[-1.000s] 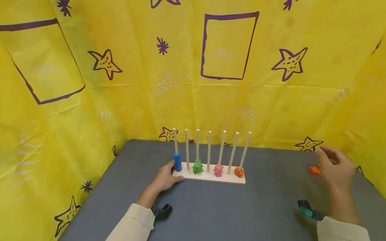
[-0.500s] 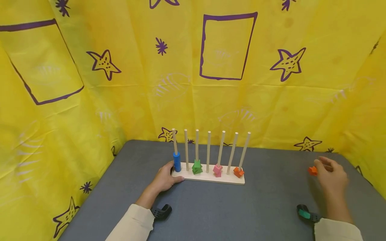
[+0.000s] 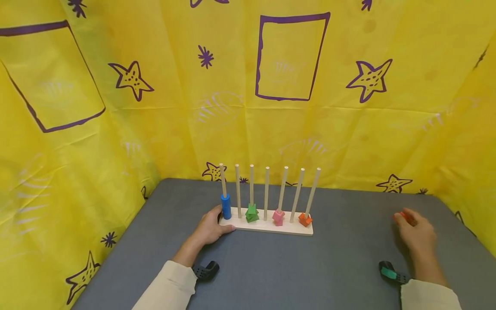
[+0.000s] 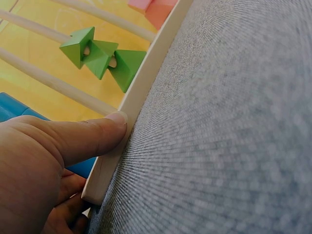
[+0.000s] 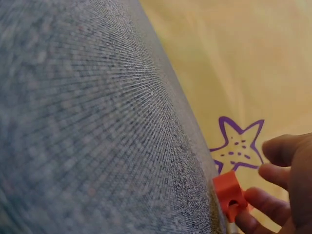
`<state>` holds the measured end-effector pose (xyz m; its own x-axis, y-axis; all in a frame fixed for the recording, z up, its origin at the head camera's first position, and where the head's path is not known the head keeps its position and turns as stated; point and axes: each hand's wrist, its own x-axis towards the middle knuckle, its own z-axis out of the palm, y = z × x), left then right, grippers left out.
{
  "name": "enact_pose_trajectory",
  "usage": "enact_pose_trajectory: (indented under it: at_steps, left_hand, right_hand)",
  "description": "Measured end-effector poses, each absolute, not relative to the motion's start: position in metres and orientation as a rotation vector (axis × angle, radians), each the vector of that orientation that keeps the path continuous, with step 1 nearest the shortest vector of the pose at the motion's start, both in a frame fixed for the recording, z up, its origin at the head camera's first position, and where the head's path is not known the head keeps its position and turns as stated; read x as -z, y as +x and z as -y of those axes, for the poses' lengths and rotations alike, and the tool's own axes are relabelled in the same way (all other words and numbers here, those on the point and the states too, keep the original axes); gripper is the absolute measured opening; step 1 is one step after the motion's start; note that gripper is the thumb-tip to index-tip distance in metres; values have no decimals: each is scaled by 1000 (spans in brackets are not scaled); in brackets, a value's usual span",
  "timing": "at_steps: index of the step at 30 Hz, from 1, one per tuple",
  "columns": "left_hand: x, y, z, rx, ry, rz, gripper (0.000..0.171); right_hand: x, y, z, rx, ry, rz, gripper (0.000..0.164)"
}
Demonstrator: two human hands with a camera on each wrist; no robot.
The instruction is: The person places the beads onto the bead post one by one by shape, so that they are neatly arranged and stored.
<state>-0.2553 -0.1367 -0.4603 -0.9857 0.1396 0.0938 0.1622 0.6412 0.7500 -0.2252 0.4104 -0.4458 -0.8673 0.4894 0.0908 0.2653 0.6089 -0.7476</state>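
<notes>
My left hand [image 3: 209, 227] grips the left end of a wooden peg board [image 3: 263, 225]. In the left wrist view the thumb presses along the board's front edge, while the other fingers are partly hidden behind its end. Blue cylinders [image 3: 226, 207] sit on the leftmost peg, beside this hand. Green blocks [image 4: 100, 56] are stacked on the third peg. Off to the right, my right hand [image 3: 417, 232] is at an orange block [image 5: 228, 189] on the table. Its fingertips touch or nearly touch the block, and the thumb stands apart from it. The head view shows only a bit of that block.
Pink blocks [image 3: 278, 218] sit on the fifth peg and orange blocks [image 3: 305, 219] on the rightmost one. Several pegs carry nothing. The grey table [image 3: 294, 275] meets a yellow patterned cloth [image 3: 310, 129] at the back and sides.
My right hand has moved left and down onto the orange block, which it now mostly covers. The left hand keeps its grip on the board.
</notes>
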Motion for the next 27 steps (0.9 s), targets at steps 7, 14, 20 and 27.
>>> enact_pose_trajectory:
  at_steps: [7,14,20,27]
  left_hand:
    - [460,-255,137,1280,-261,2813,72]
    - [460,-255,137,1281,-266,2810,72]
    - [461,-256,138,1254,-272,2817,73]
    - [461,-256,136,1279,-251,2827,72]
  right_hand:
    - [450,-225,-409,-1063,-590,2604,57]
    - [452,-226,-408,-1041,-581,2556,51]
    - [454,-226,-410,-959,-484,2606,55]
    - [454,-226,-415,-868,-333,2713,57]
